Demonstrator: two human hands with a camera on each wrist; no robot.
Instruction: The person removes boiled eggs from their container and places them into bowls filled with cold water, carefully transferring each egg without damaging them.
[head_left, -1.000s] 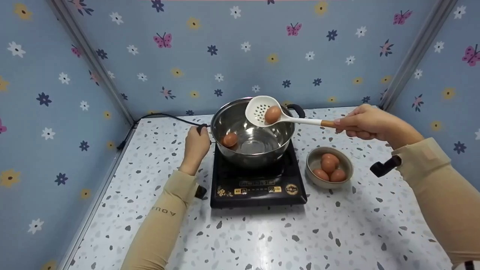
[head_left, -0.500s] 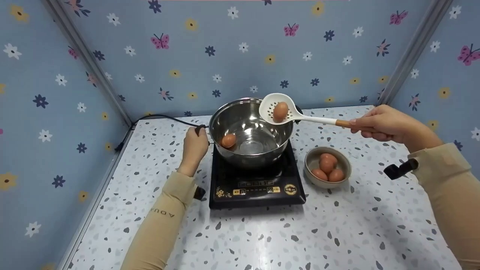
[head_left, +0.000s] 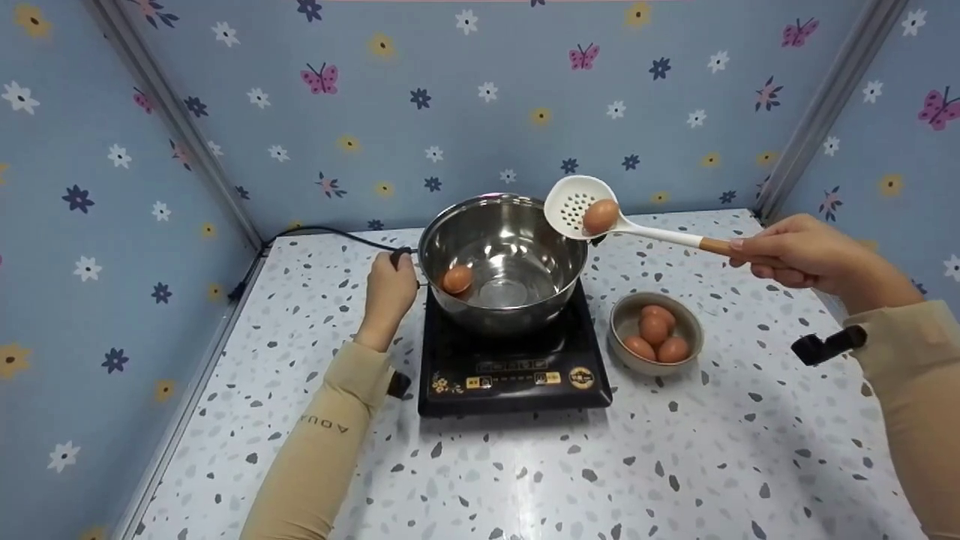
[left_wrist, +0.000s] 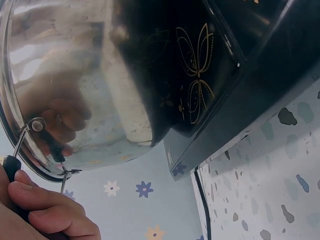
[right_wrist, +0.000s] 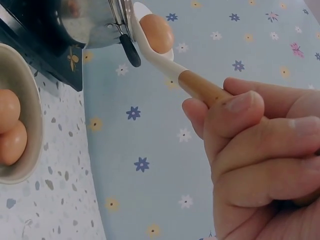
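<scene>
My left hand [head_left: 391, 298] grips the black side handle [left_wrist: 12, 167] of a steel pot [head_left: 502, 255], fingers curled round it. One brown egg [head_left: 457, 279] lies inside the pot at its left. With my right hand [head_left: 806, 255] I hold a white slotted spoon [head_left: 574, 196] by its wooden handle [right_wrist: 200, 89]. A brown egg [head_left: 601, 217] sits in the spoon's bowl, above the pot's right rim. In the head view the spoon covers most of the pot's right handle [right_wrist: 131, 51]. Several eggs [head_left: 655, 328] lie in a round bowl [head_left: 626, 352] right of the pot.
Under the pot is a black induction cooker [head_left: 517, 390] with a gold-marked panel. A black cord [head_left: 330, 230] runs from behind it to the left. The speckled table [head_left: 517, 472] ends at blue flowered walls [head_left: 480, 90] at the back and sides.
My right hand has moved right, carrying the slotted spoon and its egg from over the pot to its right rim. The egg shifted about in the spoon. My left hand stays on the handle.
</scene>
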